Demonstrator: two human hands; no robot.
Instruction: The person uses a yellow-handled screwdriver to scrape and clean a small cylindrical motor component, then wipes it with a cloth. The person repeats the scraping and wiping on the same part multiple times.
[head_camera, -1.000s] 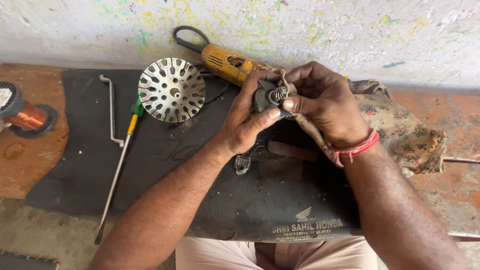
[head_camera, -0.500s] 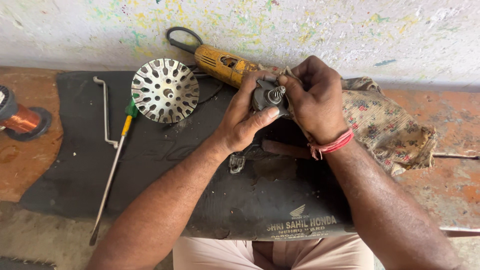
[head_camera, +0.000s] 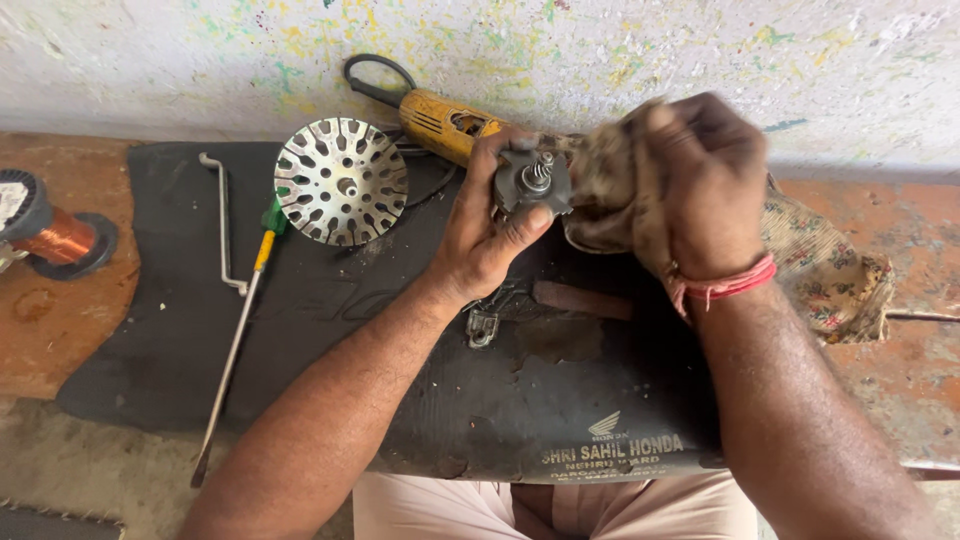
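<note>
The left hand (head_camera: 480, 235) pinched the small metal rotor (head_camera: 533, 181) just right of the slotted disc (head_camera: 341, 181); the right hand (head_camera: 700, 190) was bunched around a soiled rag (head_camera: 610, 190). Best done by holding the rotor steady and working the rag into its shaft.

Two bare forearms reach up from the bottom edge, converging above the black mat (head_camera: 300, 330). The left hand (head_camera: 490, 235) curls, thumb and fingers closed around a small part. The right hand (head_camera: 700, 190), just beside it, is fisted, with a red thread band at the wrist.
</note>
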